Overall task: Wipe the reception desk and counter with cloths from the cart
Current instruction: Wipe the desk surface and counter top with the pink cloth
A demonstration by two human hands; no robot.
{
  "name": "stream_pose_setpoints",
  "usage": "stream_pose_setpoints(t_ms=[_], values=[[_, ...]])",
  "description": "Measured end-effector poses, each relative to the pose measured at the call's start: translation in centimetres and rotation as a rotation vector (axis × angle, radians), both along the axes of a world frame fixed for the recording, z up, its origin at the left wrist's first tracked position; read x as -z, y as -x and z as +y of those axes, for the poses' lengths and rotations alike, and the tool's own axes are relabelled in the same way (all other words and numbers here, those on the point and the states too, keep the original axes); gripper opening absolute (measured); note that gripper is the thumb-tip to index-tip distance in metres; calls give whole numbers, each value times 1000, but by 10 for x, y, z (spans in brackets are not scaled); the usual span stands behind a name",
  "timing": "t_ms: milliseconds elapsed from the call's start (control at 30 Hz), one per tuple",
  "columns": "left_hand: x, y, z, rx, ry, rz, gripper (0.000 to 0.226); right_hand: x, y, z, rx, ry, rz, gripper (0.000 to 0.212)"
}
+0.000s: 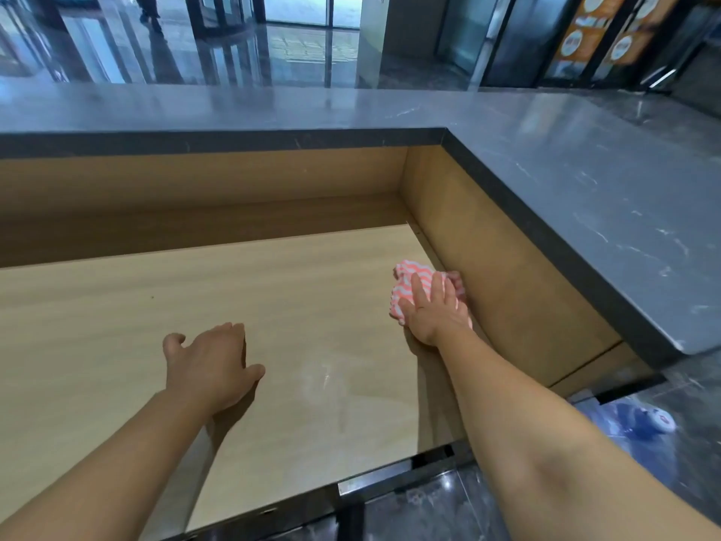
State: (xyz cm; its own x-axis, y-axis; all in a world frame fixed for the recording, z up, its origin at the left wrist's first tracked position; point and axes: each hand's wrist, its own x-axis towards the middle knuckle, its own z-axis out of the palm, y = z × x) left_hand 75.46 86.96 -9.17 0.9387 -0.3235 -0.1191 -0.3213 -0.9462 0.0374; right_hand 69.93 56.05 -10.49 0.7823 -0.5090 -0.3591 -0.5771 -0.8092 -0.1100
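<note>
Wiping the worktop (312, 306) at three o'clock, right hand (435, 308) pressed flat on cloth (409, 276); left hand (212, 361) rested empty. Counter (585, 189) judged undone.

1. I see the cloth (409, 285) striped in wavy bands of pink and white.
2. Under the cloth, the surface (292, 306) is pale beige with a fine wood grain.
3. Left of the cloth and nearer me, a faint whitish smear (327, 374) dulls that beige.
4. Just right of the cloth, the side panel (507, 267) is a darker, plain tan.
5. Beyond and right of the cloth, the counter (585, 169) is slate grey with thin white veins; its edge reads near black.
6. Far beyond the cloth, I make out orange panels (597, 37) bearing white round marks.
7. Right of the cloth and nearer me, a blurred blue-and-white thing (640, 419) lies on a dark, glossy floor (429, 509).
</note>
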Motion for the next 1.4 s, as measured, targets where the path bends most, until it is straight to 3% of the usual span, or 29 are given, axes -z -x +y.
stream_pose_setpoints(t_ms=[133,433,633,733,967,1100,1267,1400], values=[[-1,21,10,-11,20,11,32,1,3,55,-10,12,2,63],[-20,39,19,8,-146,108,22,9,13,210,-478,23,9,61],[-19,52,20,8,-276,225,42,13,25,210,-673,10,-86,57],[-20,51,18,-14,-275,247,43,11,29,173,-625,27,-82,57],[-19,50,18,-46,-265,290,50,5,53,48,-288,115,-14,59],[-17,51,22,-49,-239,292,54,0,72,7,-102,43,-11,58],[-12,52,28,-33,-196,287,61,5,71,38,-20,49,-11,60],[-14,51,25,-32,-207,305,62,11,72,104,-145,56,-80,59]])
